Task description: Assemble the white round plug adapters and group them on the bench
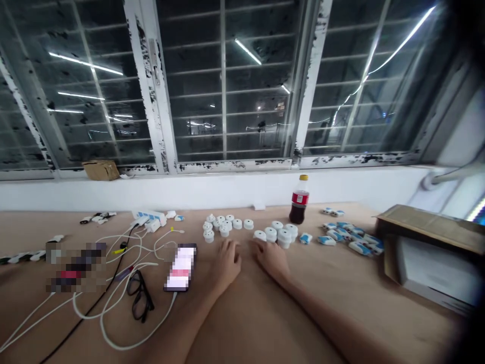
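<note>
My left hand (228, 260) rests on the wooden tabletop, its fingers loosely bent and a gap showing beside the thumb; I see nothing in it. Just beyond its fingertips stands a group of small white round plastic pieces (208, 236), some with dark holes on top. My right hand (272, 259) lies to the right, palm down with fingers slightly curled, and nothing shows in its grasp. Its fingers are close to a second cluster of white round pieces (270, 234), some apparently stacked. Whether they touch the nearest piece, I cannot tell.
A cola bottle (298, 202) stands behind the pieces. Blue-and-white small parts (344, 232) and an open cardboard box (432, 237) are on the right. Leftward lie a phone (181, 268), glasses (140, 298), tangled cables (113, 349) and a power strip (151, 217).
</note>
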### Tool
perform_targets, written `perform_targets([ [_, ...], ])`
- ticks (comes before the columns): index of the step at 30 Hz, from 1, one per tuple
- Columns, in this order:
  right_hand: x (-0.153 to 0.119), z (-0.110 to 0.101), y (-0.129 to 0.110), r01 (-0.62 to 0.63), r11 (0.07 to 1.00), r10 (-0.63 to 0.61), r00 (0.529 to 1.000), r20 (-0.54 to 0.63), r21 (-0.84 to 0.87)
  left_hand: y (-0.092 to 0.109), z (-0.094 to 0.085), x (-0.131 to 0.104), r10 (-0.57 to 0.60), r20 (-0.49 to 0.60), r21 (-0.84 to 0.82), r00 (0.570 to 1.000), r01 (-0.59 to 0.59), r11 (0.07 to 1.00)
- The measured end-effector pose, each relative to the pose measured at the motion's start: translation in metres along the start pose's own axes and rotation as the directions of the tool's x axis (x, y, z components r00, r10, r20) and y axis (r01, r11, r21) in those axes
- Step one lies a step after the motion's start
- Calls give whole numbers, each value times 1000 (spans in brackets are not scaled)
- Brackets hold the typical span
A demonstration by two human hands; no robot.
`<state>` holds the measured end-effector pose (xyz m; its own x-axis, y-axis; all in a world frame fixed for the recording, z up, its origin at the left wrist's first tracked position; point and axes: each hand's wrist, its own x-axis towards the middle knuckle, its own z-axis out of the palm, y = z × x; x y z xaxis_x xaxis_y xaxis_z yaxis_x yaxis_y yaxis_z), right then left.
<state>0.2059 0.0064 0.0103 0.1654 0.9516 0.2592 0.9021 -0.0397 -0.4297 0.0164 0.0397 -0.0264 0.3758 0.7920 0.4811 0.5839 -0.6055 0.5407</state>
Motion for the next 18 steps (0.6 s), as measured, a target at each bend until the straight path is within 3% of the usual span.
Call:
perform_targets([
  [7,13,15,-14,-65,990,69,997,26,-124,-17,9,34,-52,-197,128,979,78,989],
  [18,38,29,-28,-146,980,131,985,-112,-134,-25,13,39,-35,-128,100,991,48,994],
])
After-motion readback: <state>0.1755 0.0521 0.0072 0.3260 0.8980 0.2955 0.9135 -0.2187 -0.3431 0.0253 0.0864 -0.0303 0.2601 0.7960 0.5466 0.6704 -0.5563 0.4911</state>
